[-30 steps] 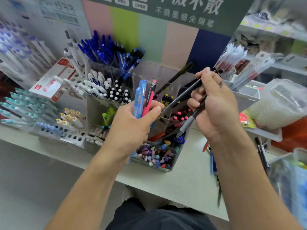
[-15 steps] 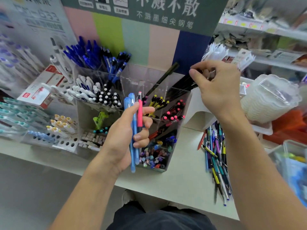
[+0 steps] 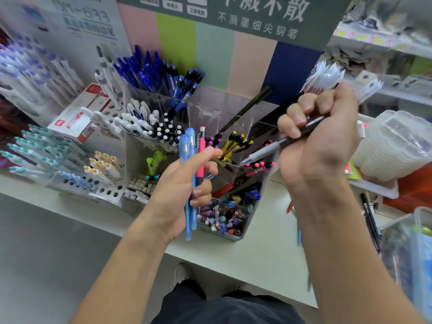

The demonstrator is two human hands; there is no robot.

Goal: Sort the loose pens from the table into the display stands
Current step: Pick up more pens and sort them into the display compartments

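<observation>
The right hand [image 3: 320, 146] is gripping a black pen with a grey grip [image 3: 278, 147] in curled fingers, its tip pointing down at the clear stand [image 3: 233, 146] near the back edge of the counter [image 3: 257, 249], while the left hand [image 3: 184, 183] is pinching two light blue pens [image 3: 189, 183] and a pink pen [image 3: 201, 160] against the thumb. In my judgement the loosely pinched bundle may be slipping down, or the black pen may be entering the wrong compartment, since the compartments are crowded. The green sign [image 3: 257, 17] is showing "不溅不散" and "不溅墨细尖钢笔"; other labels are too blurred.
</observation>
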